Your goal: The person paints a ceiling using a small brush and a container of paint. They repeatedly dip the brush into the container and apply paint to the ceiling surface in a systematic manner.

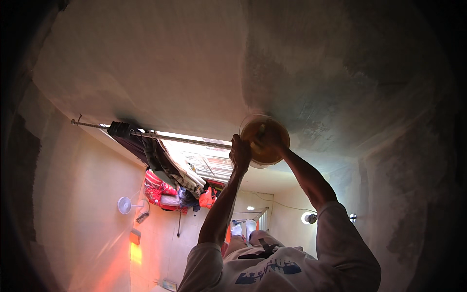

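Note:
A round orange-brown container (261, 154) with a pale translucent rim is at the centre, against the backdrop of a grey plastered surface. My left hand (241, 150) is closed at its left edge, gripping it. My right hand (270, 139) reaches inside the container, its fingers closed around or against a pale object (260, 130) that I cannot make out clearly. Both bare forearms rise from the short sleeves of my pale printed T-shirt.
A metal rod (194, 142) with dark hanging cloth crosses a bright barred window (199, 158). Red and dark fabrics (158, 190) pile below it. A white fan (125, 205) is at the left. My socked feet (250, 225) rest by a metal frame (264, 216). Lamps (306, 218) glow at right.

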Demonstrator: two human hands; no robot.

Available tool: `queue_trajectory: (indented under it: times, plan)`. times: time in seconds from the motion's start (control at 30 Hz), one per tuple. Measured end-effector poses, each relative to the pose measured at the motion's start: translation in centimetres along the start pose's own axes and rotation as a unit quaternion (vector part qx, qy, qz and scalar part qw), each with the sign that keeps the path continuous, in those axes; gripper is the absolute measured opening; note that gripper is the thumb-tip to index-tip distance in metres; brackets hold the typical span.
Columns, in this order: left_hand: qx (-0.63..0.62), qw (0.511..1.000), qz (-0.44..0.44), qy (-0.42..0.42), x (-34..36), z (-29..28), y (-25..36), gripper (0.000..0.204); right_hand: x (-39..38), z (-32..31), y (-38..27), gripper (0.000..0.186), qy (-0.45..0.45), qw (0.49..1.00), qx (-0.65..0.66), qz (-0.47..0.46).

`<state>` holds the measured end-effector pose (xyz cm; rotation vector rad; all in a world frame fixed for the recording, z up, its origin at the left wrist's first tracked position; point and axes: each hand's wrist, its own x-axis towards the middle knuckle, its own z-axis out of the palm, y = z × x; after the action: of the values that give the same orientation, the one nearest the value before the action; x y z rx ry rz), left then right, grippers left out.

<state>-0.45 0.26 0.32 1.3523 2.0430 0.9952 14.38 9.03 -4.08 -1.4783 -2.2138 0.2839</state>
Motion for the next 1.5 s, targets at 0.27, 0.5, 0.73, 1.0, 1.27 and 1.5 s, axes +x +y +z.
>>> queue_trajectory:
  times: [0.27,0.5,0.73,1.0,1.27,1.5]
  plan:
    - [-0.007,1.0,0.002,0.004,-0.2,0.2,0.5,0.03,-0.5,-3.6,-3.1,0.054,-0.099,0.995,0.009,0.02]
    - [-0.004,1.0,0.008,0.005,-0.1,0.4,-0.2,0.03,-2.7,-6.5,-4.4,0.043,-0.101,0.991,0.057,0.061]
    - [-0.033,0.999,-0.005,0.018,0.2,0.0,-1.5,0.026,-8.3,-11.6,-3.2,0.02,0.104,0.765,0.571,0.279]
    - [0.003,1.0,0.023,0.019,0.1,0.6,-0.6,0.028,-8.5,-27.3,-4.5,0.03,0.29,0.772,0.552,0.125]
    - [-0.009,0.998,0.044,0.034,-0.1,0.7,-0.5,0.025,-2.1,-46.9,-8.5,0.022,0.256,0.939,-0.02,-0.229]
    - [-0.009,0.999,0.029,0.024,0.0,0.6,-0.6,0.024,-1.3,-49.0,-7.5,0.022,0.206,0.962,-0.067,-0.166]
